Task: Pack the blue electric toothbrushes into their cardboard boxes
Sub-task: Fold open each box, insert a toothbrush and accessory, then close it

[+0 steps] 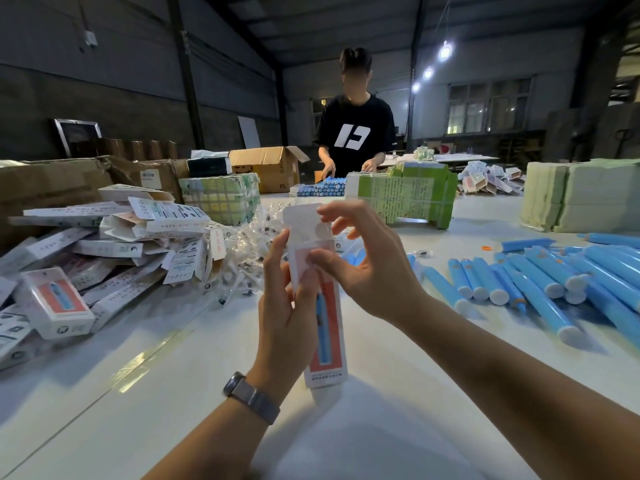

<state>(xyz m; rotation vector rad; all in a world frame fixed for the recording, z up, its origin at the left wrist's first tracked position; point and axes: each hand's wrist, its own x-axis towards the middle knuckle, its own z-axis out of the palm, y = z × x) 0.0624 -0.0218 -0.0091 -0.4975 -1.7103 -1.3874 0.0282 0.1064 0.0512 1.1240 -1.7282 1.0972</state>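
Note:
A tall white cardboard box (329,341) with a red panel and a printed blue toothbrush stands upright over the table, its top flap (304,220) open. My left hand (287,306) grips the box along its left side. My right hand (367,265) pinches the box's upper part, thumb on the front and fingers at the flap. Whether a toothbrush is inside is hidden. Several loose blue toothbrush handles (540,282) lie on the table to the right.
A heap of flat and filled white boxes (104,244) lies at the left, small bagged brush heads (249,244) beside it. A person in a black T-shirt (356,133) works across the white table (173,375). Green stacks (408,195) and brown cartons (270,164) stand behind.

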